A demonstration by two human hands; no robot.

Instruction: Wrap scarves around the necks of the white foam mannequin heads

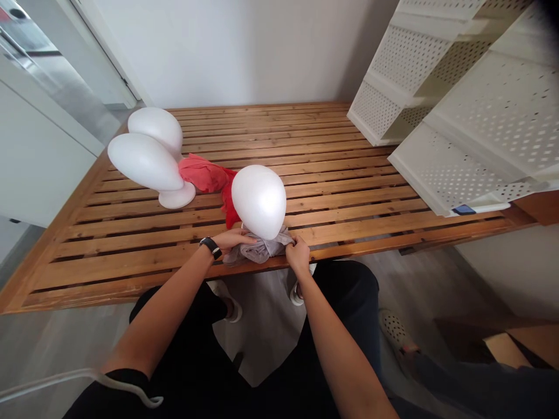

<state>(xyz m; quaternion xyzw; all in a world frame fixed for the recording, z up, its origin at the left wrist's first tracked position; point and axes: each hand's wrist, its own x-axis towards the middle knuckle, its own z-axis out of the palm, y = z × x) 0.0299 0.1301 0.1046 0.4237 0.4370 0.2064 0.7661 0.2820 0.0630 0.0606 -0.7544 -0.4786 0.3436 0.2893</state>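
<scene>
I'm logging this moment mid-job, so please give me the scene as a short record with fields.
Left hand: touching the left side of the grey cloth; exact grip unclear
Right hand: pinching the cloth's right side
Nearest form: white, rounded, above the bunched cloth
Other forms: two white ones, toward the left end
Red fabric: between nearest form and that pair
Surface: slatted wood
Right side: white perforated racks
</scene>
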